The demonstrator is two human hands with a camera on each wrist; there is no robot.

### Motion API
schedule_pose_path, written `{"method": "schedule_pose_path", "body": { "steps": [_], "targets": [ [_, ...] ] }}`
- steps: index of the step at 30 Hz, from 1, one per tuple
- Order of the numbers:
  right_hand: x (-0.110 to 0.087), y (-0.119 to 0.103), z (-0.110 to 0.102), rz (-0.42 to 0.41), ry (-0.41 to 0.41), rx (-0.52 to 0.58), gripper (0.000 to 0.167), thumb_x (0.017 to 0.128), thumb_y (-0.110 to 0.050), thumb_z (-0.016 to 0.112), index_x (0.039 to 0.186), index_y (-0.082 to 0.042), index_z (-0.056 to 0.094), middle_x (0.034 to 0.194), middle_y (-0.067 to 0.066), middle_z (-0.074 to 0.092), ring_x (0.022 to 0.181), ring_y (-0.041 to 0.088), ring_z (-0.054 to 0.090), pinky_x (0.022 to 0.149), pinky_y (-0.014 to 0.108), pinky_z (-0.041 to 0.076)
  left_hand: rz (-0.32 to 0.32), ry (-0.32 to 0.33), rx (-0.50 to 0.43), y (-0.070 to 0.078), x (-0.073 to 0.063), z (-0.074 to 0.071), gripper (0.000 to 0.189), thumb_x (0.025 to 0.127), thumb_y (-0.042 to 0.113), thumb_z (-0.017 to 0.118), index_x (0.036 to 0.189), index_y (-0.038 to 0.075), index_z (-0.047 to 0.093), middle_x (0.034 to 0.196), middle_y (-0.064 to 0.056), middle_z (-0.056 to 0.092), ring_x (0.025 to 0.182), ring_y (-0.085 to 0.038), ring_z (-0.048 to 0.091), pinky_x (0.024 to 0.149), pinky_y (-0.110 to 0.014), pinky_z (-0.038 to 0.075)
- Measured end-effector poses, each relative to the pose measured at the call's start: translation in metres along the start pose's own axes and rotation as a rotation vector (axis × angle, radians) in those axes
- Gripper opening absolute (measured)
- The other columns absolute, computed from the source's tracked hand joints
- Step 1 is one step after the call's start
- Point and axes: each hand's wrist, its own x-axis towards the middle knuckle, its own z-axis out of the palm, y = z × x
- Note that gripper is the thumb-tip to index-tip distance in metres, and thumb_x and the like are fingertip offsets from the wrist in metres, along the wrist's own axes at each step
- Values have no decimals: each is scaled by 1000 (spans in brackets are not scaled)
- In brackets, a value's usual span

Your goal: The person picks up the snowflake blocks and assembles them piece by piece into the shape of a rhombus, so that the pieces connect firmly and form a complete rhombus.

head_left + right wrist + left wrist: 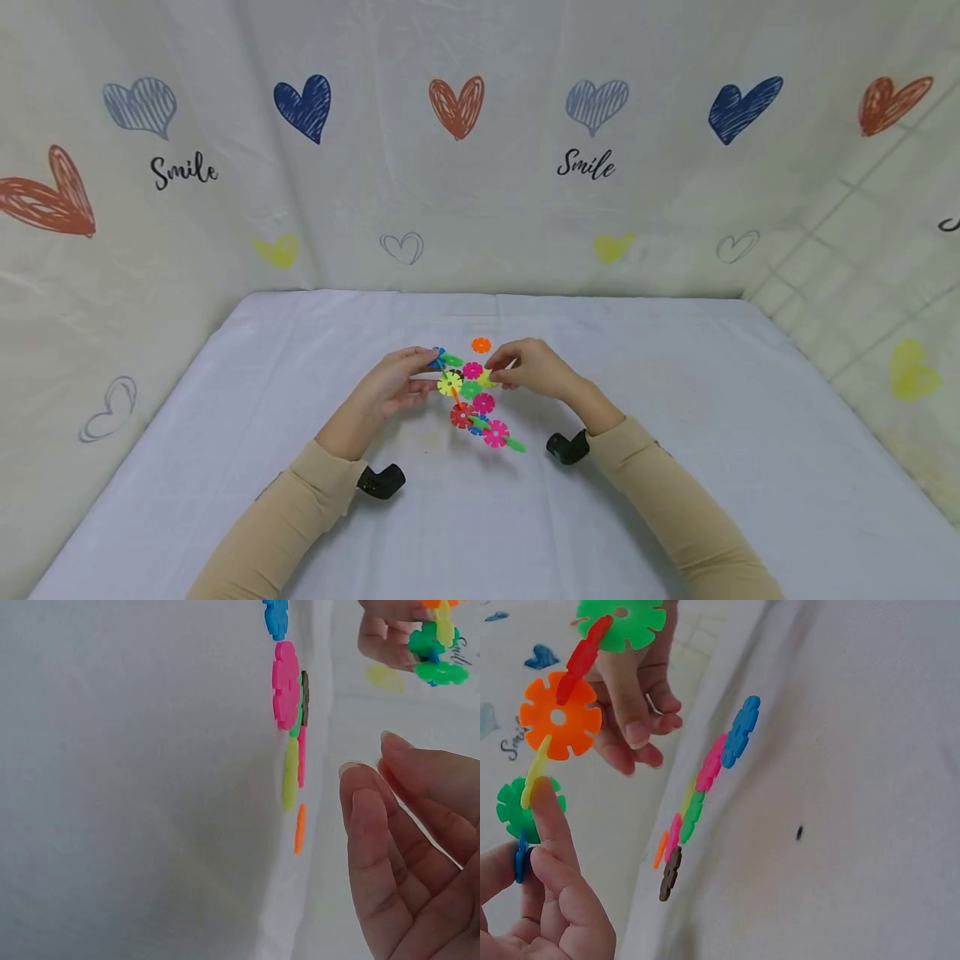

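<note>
My left hand [390, 383] pinches a blue notched disc [520, 859] at the end of a chain of flower-shaped interlocking discs. A green disc [510, 806], a yellow one [535, 778], an orange one [540, 727] and a red one [580, 664] follow, slotted edge to edge; a pink disc [496, 433] is near the far end. My right hand [532, 368] hovers right of the chain, fingers bent loosely. In the right wrist view, a gap shows between its thumb and fingertips [356, 776], with nothing held.
Several loose discs lie on the white cloth [300, 333] beneath the hands: orange [481, 344], yellow [290, 776], brown [305, 697], blue [277, 619], green [693, 817] and pink [286, 686] among them. Black curved devices [382, 482] sit at both cuffs. A heart-printed curtain [495, 200] hangs behind.
</note>
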Motion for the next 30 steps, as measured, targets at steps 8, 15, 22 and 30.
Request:
{"method": "schedule_pose_path", "body": {
  "steps": [8,15,22,30],
  "targets": [
    [17,6,-8,121,-15,-83,23,96,-16,74,115,-3,73,88,6,68,69,20,66,71,29,54,-13,17,-24,5,-4,-2,15,105,26,60,102,11,61,105,-4,65,67,-10,62,59,-19,50],
    [37,17,-8,199,15,-110,29,97,-22,73,120,-5,70,89,7,65,69,18,61,71,29,49,-22,17,-22,7,-5,-2,15,106,26,60,103,11,60,110,-8,64,64,-10,60,59,-19,51],
    [51,22,-5,257,50,-92,31,97,-21,72,124,-7,68,95,9,63,72,19,59,71,28,51,-13,1,-10,5,-6,-3,16,106,27,60,105,10,61,114,-10,63,64,-10,61,61,-19,52],
    [61,25,-1,282,79,-78,32,97,-20,72,124,-5,67,99,12,61,65,17,54,65,25,48,2,-22,-8,7,-9,-2,15,105,26,60,103,11,61,103,-4,65,65,-9,62,62,-19,53]
  ]
}}
